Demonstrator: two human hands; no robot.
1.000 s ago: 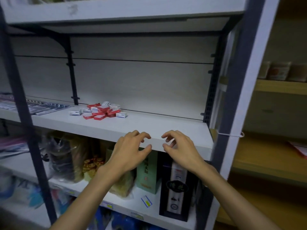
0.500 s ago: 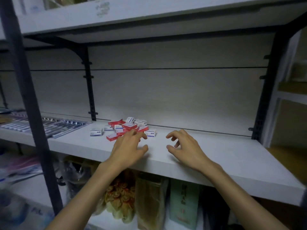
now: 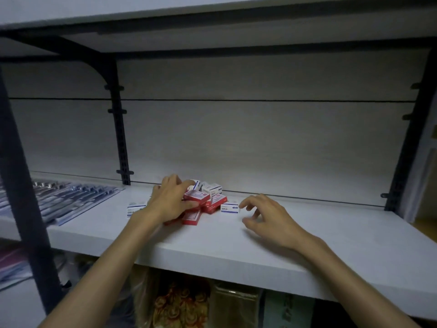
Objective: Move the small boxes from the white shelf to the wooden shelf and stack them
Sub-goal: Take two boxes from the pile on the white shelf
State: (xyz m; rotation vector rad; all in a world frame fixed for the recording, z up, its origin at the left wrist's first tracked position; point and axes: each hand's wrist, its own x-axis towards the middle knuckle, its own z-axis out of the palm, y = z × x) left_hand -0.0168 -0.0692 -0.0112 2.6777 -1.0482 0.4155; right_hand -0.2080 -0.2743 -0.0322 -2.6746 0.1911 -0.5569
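Your left hand covers part of the small boxes piled on the white shelf, thumb against a red one; its grip is hidden. Your right hand hovers loosely curled, holding nothing, beside a white box.

Small boxes, red-and-white and blue-and-white cartons, heaped loosely on white shelf, some flat, some tilted on others. One blue-and-white box lies flat, apart at pile's 3 o'clock. Another sits apart at 9 o'clock, partly hidden.
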